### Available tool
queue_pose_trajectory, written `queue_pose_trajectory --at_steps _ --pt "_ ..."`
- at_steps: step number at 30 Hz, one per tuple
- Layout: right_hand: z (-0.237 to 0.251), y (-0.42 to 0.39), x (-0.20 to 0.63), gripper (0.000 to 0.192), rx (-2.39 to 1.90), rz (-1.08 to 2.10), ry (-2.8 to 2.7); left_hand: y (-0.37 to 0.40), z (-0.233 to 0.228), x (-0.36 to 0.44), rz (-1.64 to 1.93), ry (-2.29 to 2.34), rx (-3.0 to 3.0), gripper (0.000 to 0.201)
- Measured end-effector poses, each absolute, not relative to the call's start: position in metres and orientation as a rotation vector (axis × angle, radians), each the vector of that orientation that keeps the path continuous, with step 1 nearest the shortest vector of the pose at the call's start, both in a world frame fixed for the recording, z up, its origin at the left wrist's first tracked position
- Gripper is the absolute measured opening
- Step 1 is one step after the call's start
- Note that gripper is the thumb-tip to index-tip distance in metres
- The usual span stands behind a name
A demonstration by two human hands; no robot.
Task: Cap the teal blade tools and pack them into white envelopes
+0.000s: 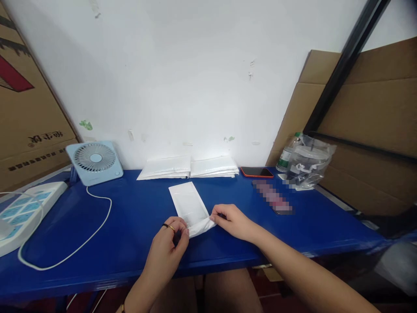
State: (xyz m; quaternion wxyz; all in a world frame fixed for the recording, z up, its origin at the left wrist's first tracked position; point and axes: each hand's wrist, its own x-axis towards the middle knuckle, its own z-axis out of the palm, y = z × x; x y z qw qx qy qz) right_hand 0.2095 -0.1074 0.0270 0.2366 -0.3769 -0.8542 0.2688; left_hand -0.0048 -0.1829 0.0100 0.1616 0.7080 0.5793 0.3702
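A white padded envelope (190, 201) lies on the blue table with its near end raised and creased. My left hand (169, 243), with rings on its fingers, pinches the left corner of that near end. Across from it, my right hand (230, 219) grips the right corner between thumb and fingers. Both hands are closed on the envelope. Behind it, against the wall, two piles of similar white envelopes lie side by side, a left pile (166, 167) and a right pile (213, 167).
On the left are a light blue fan (95, 161), its white cable (106, 221) and a power strip (39, 204). To the right lie a red-edged phone (257, 172), a blurred-out flat object (273, 198), a bottle (286, 156) and a clear plastic bag (308, 163). Cardboard (374, 108) stands behind.
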Motion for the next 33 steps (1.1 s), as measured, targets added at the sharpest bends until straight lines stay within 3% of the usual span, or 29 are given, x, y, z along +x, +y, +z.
queue_pose_trajectory --at_steps 9,13,17,22,28,33 --pt "0.02 -0.097 0.198 0.025 -1.243 0.829 -2.281 -0.165 0.007 -0.008 0.857 1.805 1.865 0.022" --pt "0.01 -0.093 0.191 0.021 -1.287 0.57 -2.402 -0.156 -0.001 -0.01 0.825 1.808 1.829 0.018" --pt "0.015 -0.105 0.188 0.009 -1.177 0.09 -2.444 -0.144 -0.002 -0.014 0.796 1.697 1.661 0.013" --pt "0.013 -0.127 0.182 0.024 -0.626 -0.374 -2.652 -0.13 -0.002 -0.019 0.738 1.515 1.426 0.012" --pt "0.006 -0.124 0.175 0.026 -0.574 -0.648 -2.532 -0.13 0.007 -0.021 0.795 1.231 1.078 0.015" --pt "0.02 -0.112 0.185 0.021 -0.581 -0.625 -2.244 -0.136 0.017 -0.022 1.008 0.962 0.942 0.025"
